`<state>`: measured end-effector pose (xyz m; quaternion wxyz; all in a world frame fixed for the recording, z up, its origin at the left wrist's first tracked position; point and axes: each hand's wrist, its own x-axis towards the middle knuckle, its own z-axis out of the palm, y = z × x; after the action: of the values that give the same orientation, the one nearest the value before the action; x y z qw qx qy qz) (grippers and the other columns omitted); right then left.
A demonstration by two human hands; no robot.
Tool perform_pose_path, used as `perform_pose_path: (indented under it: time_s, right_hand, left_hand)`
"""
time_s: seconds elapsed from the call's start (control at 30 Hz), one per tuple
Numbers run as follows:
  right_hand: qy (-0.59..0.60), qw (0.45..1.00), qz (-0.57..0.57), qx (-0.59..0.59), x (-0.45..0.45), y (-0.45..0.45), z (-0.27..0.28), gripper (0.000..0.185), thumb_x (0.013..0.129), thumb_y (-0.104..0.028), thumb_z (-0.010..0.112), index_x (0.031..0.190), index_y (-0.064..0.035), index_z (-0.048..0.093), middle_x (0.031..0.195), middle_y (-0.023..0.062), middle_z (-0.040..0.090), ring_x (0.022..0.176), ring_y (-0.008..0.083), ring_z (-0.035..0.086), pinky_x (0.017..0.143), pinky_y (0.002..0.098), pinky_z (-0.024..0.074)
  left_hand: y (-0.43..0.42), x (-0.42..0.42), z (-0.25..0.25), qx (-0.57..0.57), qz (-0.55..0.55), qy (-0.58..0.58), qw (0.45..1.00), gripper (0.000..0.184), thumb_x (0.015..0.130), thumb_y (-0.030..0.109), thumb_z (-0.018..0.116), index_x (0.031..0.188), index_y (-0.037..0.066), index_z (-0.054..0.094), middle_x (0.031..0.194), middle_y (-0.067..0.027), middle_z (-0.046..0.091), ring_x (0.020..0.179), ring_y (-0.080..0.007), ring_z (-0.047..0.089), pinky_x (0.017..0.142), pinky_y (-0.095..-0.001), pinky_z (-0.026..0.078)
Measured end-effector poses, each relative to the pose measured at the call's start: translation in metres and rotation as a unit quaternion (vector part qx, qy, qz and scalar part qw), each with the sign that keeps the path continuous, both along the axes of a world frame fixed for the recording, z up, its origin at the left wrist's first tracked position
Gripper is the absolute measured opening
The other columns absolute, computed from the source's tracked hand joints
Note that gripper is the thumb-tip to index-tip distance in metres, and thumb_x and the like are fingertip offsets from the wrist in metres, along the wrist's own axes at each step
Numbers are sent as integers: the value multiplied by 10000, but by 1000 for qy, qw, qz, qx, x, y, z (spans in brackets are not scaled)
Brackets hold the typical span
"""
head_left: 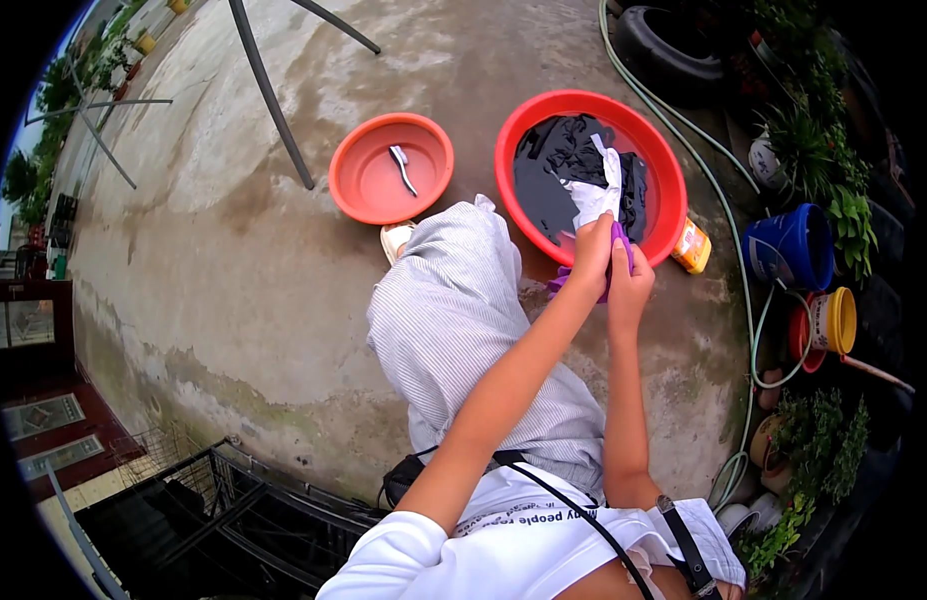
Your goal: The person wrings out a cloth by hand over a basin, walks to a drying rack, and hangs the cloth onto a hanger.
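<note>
A red basin (673, 165) holds dark water and soaked black cloth (568, 140). White cloth (587, 200) rises over the basin's near side, and its lower end is in my left hand (591, 252), which is closed. Close beside it, my right hand (630, 283) is closed with the thumb up against a purple plastic-looking piece (620, 238). More purple shows below the rim, left of my hands; its full shape is hidden by them. An orange basin (341, 180) stands to the left with a scrub brush (403, 170) lying inside.
A yellow-orange bottle (692, 247) touches the red basin's right side. A pale green hose (718, 205) runs down the right, near a blue bucket (789, 248), a yellow bucket (840, 320) and a tyre (667, 55). Grey metal poles (271, 95) stand upper left. Wet concrete (233, 290) lies underfoot.
</note>
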<state>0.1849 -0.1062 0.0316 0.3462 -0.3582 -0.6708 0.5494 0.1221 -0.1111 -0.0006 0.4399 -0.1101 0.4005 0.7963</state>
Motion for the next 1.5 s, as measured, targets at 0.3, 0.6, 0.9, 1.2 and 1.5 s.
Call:
perform_pose_path:
  time_s: [0.3, 0.6, 0.9, 1.2, 1.5]
  right_hand:
    - [1, 995, -29, -95, 4, 29, -21, 221, 859, -177, 507, 799, 24, 578, 726, -15, 539, 651, 47, 452, 582, 200, 385]
    - [21, 992, -39, -117, 7, 22, -24, 215, 861, -172, 500, 809, 22, 577, 737, -9, 541, 671, 49, 459, 595, 200, 386]
    - [48, 993, -44, -98, 5, 36, -28, 251, 857, -164, 492, 660, -9, 495, 605, -46, 445, 564, 25, 367, 482, 201, 318]
    - [-5, 1000, -4, -31, 6, 8, -5, 229, 860, -169, 497, 721, 8, 537, 644, -34, 485, 601, 36, 412, 524, 208, 355]
    - [45, 990, -65, -120, 4, 20, -21, 270, 877, -183, 460, 682, -1, 498, 626, -39, 465, 578, 38, 386, 507, 213, 337]
  left_hand:
    - [-1, 10, 15, -25, -18, 74, 997, 292, 860, 247, 466, 618, 83, 456, 576, 42, 421, 517, -53, 375, 478, -239, 318]
    - [-1, 13, 12, -26, -16, 75, 997, 290, 860, 241, 462, 618, 82, 451, 577, 37, 422, 513, -53, 377, 467, -239, 315]
    - [1, 23, 15, -15, -26, 114, 993, 287, 864, 240, 462, 622, 87, 459, 565, 44, 404, 503, -47, 366, 464, -226, 308]
    - [0, 7, 7, -15, 3, 101, 995, 309, 868, 248, 444, 597, 100, 430, 560, 38, 412, 493, -56, 377, 462, -232, 323]
    - [-5, 20, 31, -69, -47, 196, 977, 344, 870, 231, 453, 561, 85, 412, 535, 66, 355, 488, -30, 301, 438, -235, 250]
